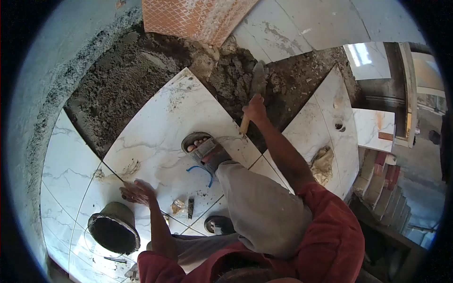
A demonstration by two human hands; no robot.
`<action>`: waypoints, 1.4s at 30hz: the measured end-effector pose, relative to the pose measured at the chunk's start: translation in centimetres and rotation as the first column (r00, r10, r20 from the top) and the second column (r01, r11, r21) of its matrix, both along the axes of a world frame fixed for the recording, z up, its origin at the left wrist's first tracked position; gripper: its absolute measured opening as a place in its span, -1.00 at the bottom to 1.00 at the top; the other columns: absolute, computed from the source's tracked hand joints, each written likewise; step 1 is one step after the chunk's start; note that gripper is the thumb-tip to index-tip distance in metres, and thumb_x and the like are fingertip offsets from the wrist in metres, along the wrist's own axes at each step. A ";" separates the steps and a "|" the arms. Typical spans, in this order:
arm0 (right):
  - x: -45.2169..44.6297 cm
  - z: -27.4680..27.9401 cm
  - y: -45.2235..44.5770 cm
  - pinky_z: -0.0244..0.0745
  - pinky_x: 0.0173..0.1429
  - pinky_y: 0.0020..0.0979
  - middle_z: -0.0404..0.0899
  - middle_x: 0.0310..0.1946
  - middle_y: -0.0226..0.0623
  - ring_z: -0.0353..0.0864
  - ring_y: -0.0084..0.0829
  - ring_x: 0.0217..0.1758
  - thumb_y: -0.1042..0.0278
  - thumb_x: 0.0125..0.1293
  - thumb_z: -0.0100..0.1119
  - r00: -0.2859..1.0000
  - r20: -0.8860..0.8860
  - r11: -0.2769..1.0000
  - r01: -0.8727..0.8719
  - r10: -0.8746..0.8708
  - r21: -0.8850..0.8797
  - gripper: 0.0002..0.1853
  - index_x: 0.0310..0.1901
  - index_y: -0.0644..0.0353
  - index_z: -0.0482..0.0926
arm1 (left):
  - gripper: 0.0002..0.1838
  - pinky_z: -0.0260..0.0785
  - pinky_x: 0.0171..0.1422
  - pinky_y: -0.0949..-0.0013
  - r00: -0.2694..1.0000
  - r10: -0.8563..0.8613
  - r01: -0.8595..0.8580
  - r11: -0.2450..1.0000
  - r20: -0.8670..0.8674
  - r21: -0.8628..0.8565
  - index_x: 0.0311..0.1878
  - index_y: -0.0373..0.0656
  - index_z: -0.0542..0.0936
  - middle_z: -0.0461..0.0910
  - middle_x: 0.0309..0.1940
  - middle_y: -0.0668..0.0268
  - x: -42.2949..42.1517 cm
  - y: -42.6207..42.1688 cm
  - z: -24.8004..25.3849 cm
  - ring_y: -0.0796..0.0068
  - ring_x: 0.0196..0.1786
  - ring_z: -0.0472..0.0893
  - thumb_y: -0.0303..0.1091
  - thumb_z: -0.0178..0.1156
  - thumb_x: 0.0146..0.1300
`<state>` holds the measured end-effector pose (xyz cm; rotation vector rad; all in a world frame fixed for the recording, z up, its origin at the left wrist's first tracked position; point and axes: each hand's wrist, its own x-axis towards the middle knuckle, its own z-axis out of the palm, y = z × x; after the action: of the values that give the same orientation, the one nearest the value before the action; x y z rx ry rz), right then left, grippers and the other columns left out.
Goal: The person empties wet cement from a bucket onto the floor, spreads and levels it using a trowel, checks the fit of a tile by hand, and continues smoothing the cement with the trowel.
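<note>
My right hand (pixel 255 109) is wrapped round the wooden handle of a trowel (pixel 258 78). Its blade lies on the dark wet mortar (pixel 231 78) between laid tiles. My left hand (pixel 138 192) rests open on a white marbled floor tile (pixel 155 127), fingers spread and holding nothing. Just below that hand stands a black bucket (pixel 123 214) with dark contents. My sandalled foot (pixel 207 150) is on the same tiles, beside a curved blue strip (pixel 200 173).
An orange patterned tile (pixel 188 19) lies at the top, its back up. Rough mortar (pixel 122 85) borders the left wall (pixel 28 118). A crumpled bag (pixel 322 165) sits on tiles to the right, near steps (pixel 382 188). Small scraps (pixel 178 206) lie near my other foot.
</note>
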<state>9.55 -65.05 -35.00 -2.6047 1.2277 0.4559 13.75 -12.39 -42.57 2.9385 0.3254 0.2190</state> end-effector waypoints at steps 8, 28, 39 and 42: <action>-5.2 4.9 -3.8 0.43 0.05 -0.04 0.50 -0.14 0.13 0.52 0.05 -0.05 0.12 0.06 0.27 0.941 -0.134 0.949 -0.316 0.311 -0.018 -0.35 0.10 0.35 0.31 | -0.27 -0.34 0.48 -0.10 1.000 -0.019 0.018 0.999 -0.024 -0.043 0.39 -0.16 0.14 -0.05 0.40 -0.14 0.0 0.4 0.4 -0.11 0.46 -0.10 0.22 -0.30 0.36; -25.0 5.9 -2.7 0.48 -0.27 -0.01 0.55 -0.43 -0.01 0.58 0.09 -0.30 0.26 0.17 0.11 0.996 0.072 0.996 -0.050 0.044 0.079 -0.63 -0.05 0.16 0.26 | -0.23 -0.39 0.49 -0.06 0.998 0.015 -0.017 0.999 -0.067 -0.037 0.38 -0.21 0.15 -0.04 0.40 -0.15 0.1 -0.3 1.0 -0.03 0.47 -0.10 0.25 -0.35 0.35; -22.9 3.6 5.7 0.45 -0.29 0.04 0.52 -0.47 0.17 0.55 0.23 -0.32 0.22 0.18 0.01 0.978 0.085 0.961 0.170 -0.192 0.217 -0.66 -0.08 0.16 0.22 | -0.23 -0.40 0.49 -0.06 0.999 -0.018 0.018 1.000 -0.027 0.004 0.39 -0.19 0.13 -0.06 0.42 -0.10 0.0 0.4 -0.1 -0.01 0.48 -0.12 0.25 -0.36 0.35; -21.7 4.1 4.7 0.44 -0.30 0.04 0.52 -0.44 0.17 0.54 0.24 -0.27 0.23 0.20 0.01 0.985 0.089 0.968 0.126 -0.148 0.219 -0.63 -0.03 0.21 0.23 | -0.22 -0.42 0.49 -0.07 0.997 0.010 -0.014 0.999 -0.081 -0.050 0.39 -0.19 0.13 -0.08 0.42 -0.10 0.1 0.4 -0.2 -0.01 0.49 -0.14 0.26 -0.34 0.35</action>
<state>-12.11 -60.39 -30.88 -2.3177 1.2409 0.3958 13.86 -12.00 -42.80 2.9011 0.3550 0.0923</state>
